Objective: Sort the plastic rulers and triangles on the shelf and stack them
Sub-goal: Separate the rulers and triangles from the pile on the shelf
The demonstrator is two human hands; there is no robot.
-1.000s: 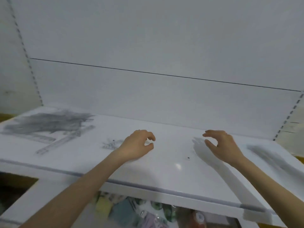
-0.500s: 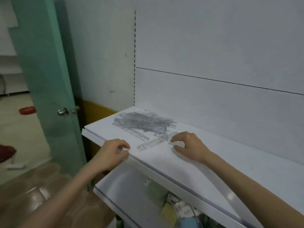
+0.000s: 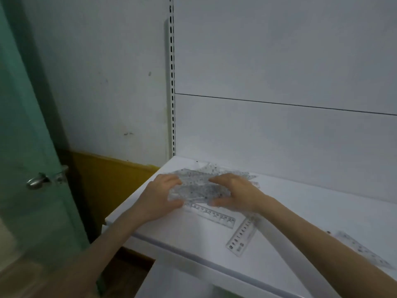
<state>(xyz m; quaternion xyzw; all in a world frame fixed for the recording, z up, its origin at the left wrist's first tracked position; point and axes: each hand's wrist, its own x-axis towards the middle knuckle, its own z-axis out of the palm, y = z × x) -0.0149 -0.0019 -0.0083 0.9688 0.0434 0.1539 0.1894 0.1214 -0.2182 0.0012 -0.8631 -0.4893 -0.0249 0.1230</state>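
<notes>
Fingers (image 3: 170, 179) curl round both ends of the clear speckled pile (image 3: 199, 189), centre of frame.

Lower right: one loose triangle (image 3: 363, 250) lies flat on the white shelf (image 3: 311, 211), well apart from the rest. Right of centre: short ruler (image 3: 242, 235) angled toward the front edge; long ruler (image 3: 212, 215) runs out from under the pile. Whether the two touch, cannot tell. At centre, left hand (image 3: 159, 198) grips the pile's left end and right hand (image 3: 238, 194) its right end, thumbs on the near side, fingers on top. The pile sits in the shelf's back left corner, near the slotted upright (image 3: 171, 82). Far left: green door (image 3: 25, 125), metal handle (image 3: 36, 182).
</notes>
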